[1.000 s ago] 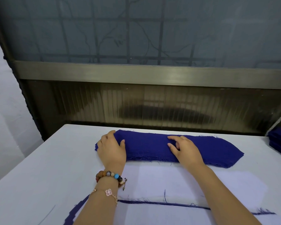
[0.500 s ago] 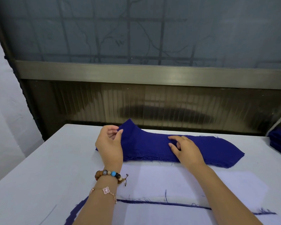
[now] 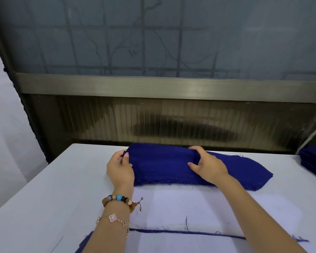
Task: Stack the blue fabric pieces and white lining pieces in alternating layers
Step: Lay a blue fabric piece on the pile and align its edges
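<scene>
A pile of long blue fabric pieces (image 3: pixel 241 170) lies across the far middle of the white table (image 3: pixel 44 198). My left hand (image 3: pixel 119 168) pinches the left end of the top blue piece (image 3: pixel 161 161) and holds it raised off the pile. My right hand (image 3: pixel 208 166) grips the same piece near its middle, fingers curled over its far edge. Close to me lies a white lining piece (image 3: pixel 190 212), with a thin blue fabric edge (image 3: pixel 190 232) showing from under another white layer at the bottom of the view.
A second stack of blue pieces (image 3: pixel 313 161) sits at the table's right edge. A dark window wall with a metal sill (image 3: pixel 171 88) stands right behind the table. A white wall is on the left. Loose blue threads lie on the table.
My left hand went from lying flat on the pile to pinching and lifting the top piece's left end. My right hand shifted from pressing flat to gripping that piece's far edge.
</scene>
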`<state>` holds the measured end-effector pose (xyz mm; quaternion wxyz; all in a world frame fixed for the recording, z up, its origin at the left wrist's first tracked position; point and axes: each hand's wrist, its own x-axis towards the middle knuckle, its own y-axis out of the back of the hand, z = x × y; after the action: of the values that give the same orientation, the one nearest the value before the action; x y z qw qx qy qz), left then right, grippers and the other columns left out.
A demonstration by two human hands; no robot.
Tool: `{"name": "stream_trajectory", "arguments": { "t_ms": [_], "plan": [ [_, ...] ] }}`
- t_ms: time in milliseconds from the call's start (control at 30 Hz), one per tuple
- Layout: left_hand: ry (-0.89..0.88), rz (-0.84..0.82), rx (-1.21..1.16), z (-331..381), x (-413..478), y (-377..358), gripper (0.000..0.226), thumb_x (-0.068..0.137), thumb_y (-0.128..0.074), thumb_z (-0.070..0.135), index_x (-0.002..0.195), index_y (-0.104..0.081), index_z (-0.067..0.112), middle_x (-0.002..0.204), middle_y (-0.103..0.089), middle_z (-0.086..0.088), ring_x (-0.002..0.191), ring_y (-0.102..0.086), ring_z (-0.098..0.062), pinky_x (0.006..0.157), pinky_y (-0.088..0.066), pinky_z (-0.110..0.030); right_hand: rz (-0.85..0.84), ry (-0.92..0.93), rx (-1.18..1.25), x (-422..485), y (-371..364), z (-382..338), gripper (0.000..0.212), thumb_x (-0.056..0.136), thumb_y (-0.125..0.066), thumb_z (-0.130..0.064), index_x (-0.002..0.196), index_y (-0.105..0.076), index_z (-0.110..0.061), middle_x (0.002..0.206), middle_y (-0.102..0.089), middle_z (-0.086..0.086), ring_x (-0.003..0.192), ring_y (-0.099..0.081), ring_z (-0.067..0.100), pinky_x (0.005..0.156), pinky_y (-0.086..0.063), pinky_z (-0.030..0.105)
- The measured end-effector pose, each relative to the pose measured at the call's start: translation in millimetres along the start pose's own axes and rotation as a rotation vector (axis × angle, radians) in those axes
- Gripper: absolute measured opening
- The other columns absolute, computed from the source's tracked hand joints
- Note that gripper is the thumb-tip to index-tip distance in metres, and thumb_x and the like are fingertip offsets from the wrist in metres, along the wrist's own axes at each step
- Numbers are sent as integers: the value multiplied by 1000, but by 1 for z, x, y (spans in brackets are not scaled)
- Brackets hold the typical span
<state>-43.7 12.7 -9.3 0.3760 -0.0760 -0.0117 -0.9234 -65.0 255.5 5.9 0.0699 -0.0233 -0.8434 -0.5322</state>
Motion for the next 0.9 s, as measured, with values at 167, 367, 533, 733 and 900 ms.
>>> {"name": "stream_trajectory", "arguments": {
  "t_ms": [167,367,533,733,900],
  "plan": [
    [58,2,-25,-4,3,-1,19,98,-55,14,113,-67,11,97,-66,-1,76,-60,-7,67,-49,-22,-46,-110,76,15,10,18,40,89,-63,-38,124,-50,-23,93,-60,-6,87,-59,14,70,-48,26],
    [84,3,-17,-8,6,-1,20,97,-58,17,114,-67,10,94,-64,1,74,-59,-5,66,-49,-22,-30,-233,117,11,30,53,34,89,-65,-36,118,-56,-21,88,-58,-8,78,-57,13,55,-41,20],
    [101,13,-2,-7,5,-1,24,96,-59,17,117,-66,9,98,-64,0,76,-60,-9,64,-48,-20,117,-390,49,-6,49,91,40,82,-69,-49,107,-58,-20,88,-59,-6,77,-54,15,64,-43,26],
    [100,11,18,-6,4,-1,25,96,-59,18,118,-66,8,99,-64,-1,78,-60,-10,70,-52,-25,374,-532,210,-33,50,135,41,84,-68,-45,107,-60,-12,104,-65,7,83,-52,22,71,-41,33],
    [96,10,6,-3,4,0,25,97,-58,16,120,-64,12,104,-65,-3,78,-61,-12,77,-54,-31,505,-521,312,-39,48,145,24,85,-70,-29,92,-69,-7,96,-64,15,81,-58,27,70,-45,34]
  ]
}}
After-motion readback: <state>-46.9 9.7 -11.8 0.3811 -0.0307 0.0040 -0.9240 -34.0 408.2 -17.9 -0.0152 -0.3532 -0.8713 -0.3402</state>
